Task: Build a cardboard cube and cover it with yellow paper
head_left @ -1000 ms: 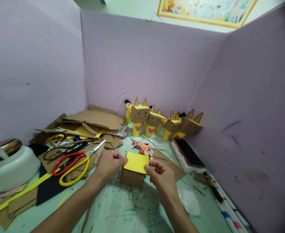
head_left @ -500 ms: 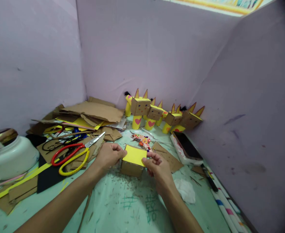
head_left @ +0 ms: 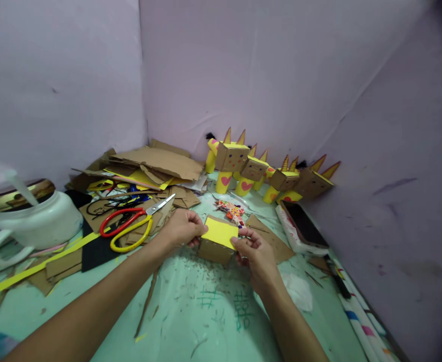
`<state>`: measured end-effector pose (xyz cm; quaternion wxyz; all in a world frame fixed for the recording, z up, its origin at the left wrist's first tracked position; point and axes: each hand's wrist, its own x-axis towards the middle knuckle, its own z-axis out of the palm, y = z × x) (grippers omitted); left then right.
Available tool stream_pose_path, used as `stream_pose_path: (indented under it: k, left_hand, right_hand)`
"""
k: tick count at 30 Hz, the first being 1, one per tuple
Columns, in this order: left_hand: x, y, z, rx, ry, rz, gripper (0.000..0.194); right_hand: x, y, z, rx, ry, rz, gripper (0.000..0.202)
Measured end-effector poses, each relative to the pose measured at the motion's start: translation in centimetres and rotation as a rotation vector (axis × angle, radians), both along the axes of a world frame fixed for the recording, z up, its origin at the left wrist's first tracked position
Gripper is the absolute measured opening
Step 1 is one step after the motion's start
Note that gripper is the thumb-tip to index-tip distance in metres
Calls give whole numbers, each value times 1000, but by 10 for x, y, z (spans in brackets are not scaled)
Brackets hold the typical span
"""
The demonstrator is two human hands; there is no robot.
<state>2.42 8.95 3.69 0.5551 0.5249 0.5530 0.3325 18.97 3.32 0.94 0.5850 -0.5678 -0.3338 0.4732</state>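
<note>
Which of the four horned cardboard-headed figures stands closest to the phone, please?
The rightmost figure: it stands just behind the phone, whereas the other three figures stand farther left.

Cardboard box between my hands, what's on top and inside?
A yellow sheet lies on the cardboard box, with your left hand and right hand at its edges. It covers nearly all the top; the inside can't be seen.
</note>
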Motion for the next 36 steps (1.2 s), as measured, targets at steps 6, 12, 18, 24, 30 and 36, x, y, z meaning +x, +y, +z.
stream_pose_path:
  k: [6, 12, 18, 24, 30, 36]
  left_hand:
    - [2, -1, 4, 75, 60, 7, 18]
    - [2, 2, 3, 92, 75, -23, 21]
    - [0, 5, -7, 77, 74, -39, 30]
    - [-2, 5, -8, 63, 68, -46, 31]
    - [-1, 7, -10, 59, 58, -30, 31]
    - [0, 9, -11, 57, 50, -34, 30]
  right_hand:
    - [4, 2, -2, -63, 106, 28, 45]
    - [7, 5, -3, -92, 157, 42, 39]
    - [5, 6, -4, -94, 186, 31, 38]
    - [5, 5, -4, -96, 187, 39, 35]
    - [4, 4, -1, -101, 172, 51, 31]
    - [4, 4, -2, -103, 155, 52, 29]
